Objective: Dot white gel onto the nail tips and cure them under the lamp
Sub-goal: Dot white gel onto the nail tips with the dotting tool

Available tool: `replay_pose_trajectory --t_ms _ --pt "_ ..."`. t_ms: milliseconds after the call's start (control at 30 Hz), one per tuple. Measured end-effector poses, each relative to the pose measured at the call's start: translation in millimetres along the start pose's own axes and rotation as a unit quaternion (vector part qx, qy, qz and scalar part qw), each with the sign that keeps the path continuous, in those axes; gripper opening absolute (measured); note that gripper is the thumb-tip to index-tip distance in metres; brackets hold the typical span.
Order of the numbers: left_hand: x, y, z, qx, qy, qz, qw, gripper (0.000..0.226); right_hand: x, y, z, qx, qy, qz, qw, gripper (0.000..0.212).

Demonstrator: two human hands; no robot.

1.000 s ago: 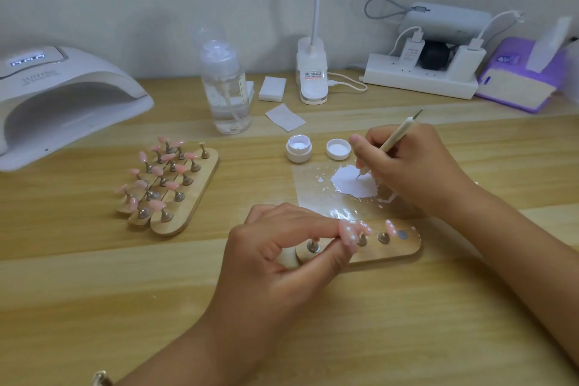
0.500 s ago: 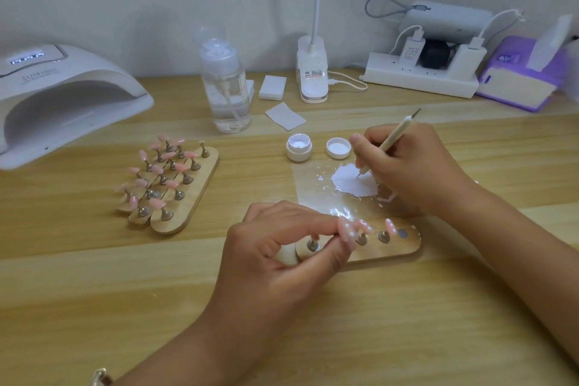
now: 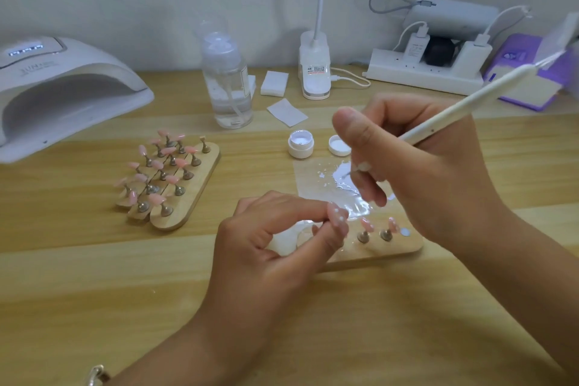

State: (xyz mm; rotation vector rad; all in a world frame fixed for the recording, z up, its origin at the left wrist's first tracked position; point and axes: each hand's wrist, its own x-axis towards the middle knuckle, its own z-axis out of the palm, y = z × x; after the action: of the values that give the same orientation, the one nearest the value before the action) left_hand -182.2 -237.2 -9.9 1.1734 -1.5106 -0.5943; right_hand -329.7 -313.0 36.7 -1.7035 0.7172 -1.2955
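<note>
Left hand (image 3: 275, 247) pinches dotted pink nail tip (image 3: 337, 220) above wooden holder (image 3: 404, 248). Right hand (image 3: 416, 166) grips dotting pen (image 3: 463, 105), tip over white gel puddle (image 3: 341, 177) behind holder.

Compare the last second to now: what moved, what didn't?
The right hand lifted toward the camera, raising the dotting pen; its tip, previously in the white gel puddle, now hovers just above it. No grip changed. The left hand still pinches the dotted nail tip over the wooden holder. Everything else stayed put.
</note>
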Motion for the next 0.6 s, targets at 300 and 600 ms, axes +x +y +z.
replay_pose_trajectory --t_ms 300,600 --pt "-0.1 -1.4 0.2 -0.011 -0.012 0.013 1.0 0.006 -10.4 -1.9 11.8 0.003 0.005 0.015 1.0 0.044" --pt "0.0 -1.7 -0.3 -0.007 -0.024 0.018 1.0 0.01 -11.3 0.0 12.0 -0.011 -0.011 0.019 1.0 0.044"
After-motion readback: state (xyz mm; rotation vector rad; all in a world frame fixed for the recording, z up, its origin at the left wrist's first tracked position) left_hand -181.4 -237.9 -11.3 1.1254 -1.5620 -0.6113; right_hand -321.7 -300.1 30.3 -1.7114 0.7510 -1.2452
